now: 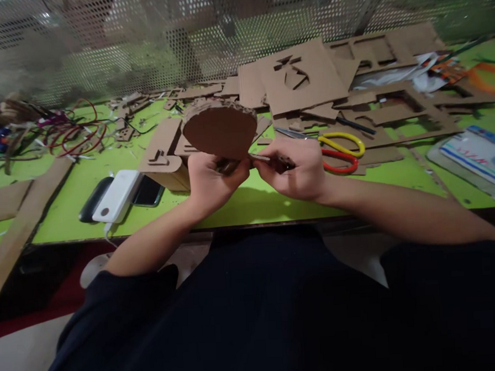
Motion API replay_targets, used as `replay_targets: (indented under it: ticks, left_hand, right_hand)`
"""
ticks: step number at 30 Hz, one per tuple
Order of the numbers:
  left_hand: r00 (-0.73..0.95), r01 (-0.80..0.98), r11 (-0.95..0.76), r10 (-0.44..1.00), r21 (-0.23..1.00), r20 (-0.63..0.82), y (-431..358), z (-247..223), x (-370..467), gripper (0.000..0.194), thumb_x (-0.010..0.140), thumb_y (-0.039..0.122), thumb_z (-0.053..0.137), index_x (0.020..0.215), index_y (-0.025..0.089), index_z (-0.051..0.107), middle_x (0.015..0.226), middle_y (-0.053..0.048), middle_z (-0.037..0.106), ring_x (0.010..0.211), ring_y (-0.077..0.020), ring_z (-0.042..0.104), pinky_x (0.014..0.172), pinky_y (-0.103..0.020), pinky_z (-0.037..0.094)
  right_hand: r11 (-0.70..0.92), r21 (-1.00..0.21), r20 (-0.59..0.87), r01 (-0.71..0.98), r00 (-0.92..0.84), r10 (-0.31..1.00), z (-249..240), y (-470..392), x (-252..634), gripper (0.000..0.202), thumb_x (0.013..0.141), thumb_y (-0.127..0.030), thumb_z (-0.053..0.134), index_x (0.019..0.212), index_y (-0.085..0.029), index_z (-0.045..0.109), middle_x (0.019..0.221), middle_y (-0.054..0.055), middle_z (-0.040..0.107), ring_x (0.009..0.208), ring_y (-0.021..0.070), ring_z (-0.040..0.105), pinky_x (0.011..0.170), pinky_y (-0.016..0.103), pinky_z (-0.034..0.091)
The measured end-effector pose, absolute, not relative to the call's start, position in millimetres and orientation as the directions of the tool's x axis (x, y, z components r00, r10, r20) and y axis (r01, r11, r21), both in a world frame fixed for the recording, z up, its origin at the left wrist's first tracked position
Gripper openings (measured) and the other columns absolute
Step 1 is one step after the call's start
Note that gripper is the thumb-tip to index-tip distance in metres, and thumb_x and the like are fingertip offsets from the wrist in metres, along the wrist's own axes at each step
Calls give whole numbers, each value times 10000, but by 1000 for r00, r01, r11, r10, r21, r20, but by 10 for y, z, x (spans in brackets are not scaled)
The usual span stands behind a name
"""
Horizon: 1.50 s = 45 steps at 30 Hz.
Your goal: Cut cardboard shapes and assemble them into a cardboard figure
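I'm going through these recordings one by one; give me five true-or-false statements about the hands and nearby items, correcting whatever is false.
1. The left hand holds up a rounded cardboard piece. True.
2. The scissors have two blue handles. False: the scissors have one yellow and one red handle.
3. The table has a green top. True.
4. The right hand is far from the left. False: the right hand is close beside it.
5. The white device has a cable at the end nearest the person. True.
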State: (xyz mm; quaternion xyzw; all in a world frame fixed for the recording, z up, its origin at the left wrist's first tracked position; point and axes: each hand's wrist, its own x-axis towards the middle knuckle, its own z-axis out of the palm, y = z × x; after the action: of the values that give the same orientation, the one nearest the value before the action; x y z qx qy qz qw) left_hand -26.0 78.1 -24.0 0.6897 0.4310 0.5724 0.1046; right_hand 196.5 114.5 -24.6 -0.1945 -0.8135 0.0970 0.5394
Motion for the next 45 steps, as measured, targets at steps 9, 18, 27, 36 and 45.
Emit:
replay_targets:
  ticks: [9, 18, 27, 36, 45]
  left_hand:
    - [-45, 353, -669, 686, 654, 726, 822, -396, -245, 176, 999, 399, 921, 912, 251, 885, 833, -40, 808, 738, -200, 741, 763, -368, 624]
    - [37, 400, -613, 754, 682, 656, 861, -330, -282, 291, 1072, 448, 851, 963, 179, 874, 802, -67, 817, 677, -179, 737, 626, -299, 566]
    - [29, 356, -707, 662, 611, 749, 1003, -474, -267, 358, 1128, 519, 797, 1006, 182, 812, 823, -45, 777, 723, -156, 760, 667, -255, 604]
    - [22, 270, -761, 617, 590, 787, 1096, -736, -225, 292, 1195, 534, 712, 1254, 248, 704, 1030, -37, 795, 865, -169, 805, 828, -302, 693]
    - [103, 139, -819, 571, 557, 814, 1042, -760, -145, 466, 1159, 521, 800, 1501, 311, 564, 1221, -58, 747, 933, -154, 796, 780, -257, 629]
  right_hand:
    - [956, -147, 892, 255, -383, 239, -293, 1127, 1979, 74, 1112, -217, 744, 1159, -260, 782, 874, 26, 799, 756, 191, 711, 683, 366, 491]
    - [931, -245, 836, 271, -427, 344, -292, 1291, 2024, 176, 1105, -308, 682, 1230, -262, 796, 991, 59, 837, 835, 226, 740, 782, 381, 572]
    - [956, -191, 862, 222, -428, 271, -332, 1316, 2014, 253, 1122, -218, 683, 1344, -227, 803, 1138, 52, 891, 948, 200, 835, 846, 316, 628]
    - [946, -281, 865, 163, -384, 323, -377, 1263, 1957, 270, 1144, -210, 683, 1348, -218, 860, 1164, 83, 925, 981, 204, 870, 889, 311, 680]
    - [883, -442, 795, 155, -389, 466, -379, 1159, 1913, 322, 1205, -307, 662, 1416, -223, 890, 1276, 124, 935, 1096, 231, 894, 1023, 381, 732]
